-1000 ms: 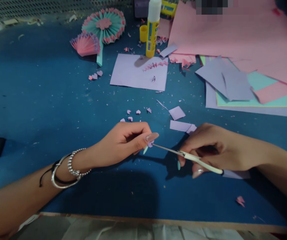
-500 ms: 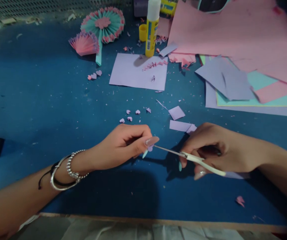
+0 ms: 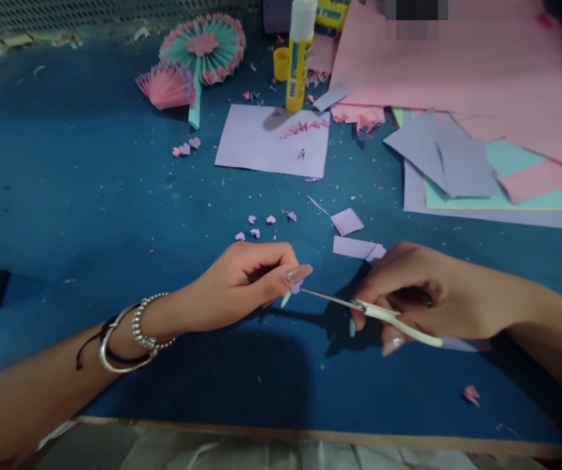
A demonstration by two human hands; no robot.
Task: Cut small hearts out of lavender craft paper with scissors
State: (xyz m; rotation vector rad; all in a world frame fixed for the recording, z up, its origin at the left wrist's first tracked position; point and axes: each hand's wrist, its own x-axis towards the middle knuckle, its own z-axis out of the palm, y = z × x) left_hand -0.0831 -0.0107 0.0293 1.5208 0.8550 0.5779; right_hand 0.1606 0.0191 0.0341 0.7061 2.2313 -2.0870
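Note:
My left hand is closed in a pinch on a tiny lilac paper piece held between thumb and fingertip. My right hand is wrapped round small scissors with pale handles. The thin blades point left and their tips meet the paper piece. Both hands hover just above the blue table. Several tiny lilac paper hearts lie on the table just beyond my left hand. Two small lilac paper offcuts lie beyond the scissors.
A yellow glue stick stands at the back, behind a lilac sheet. Pleated pink and teal paper fans lie back left. Stacked pink, lilac and teal sheets fill the right. The table's front edge runs below my arms.
Hardly anything has changed. The scissors' handles have shifted slightly against the paper piece; both hands stay in the same place.

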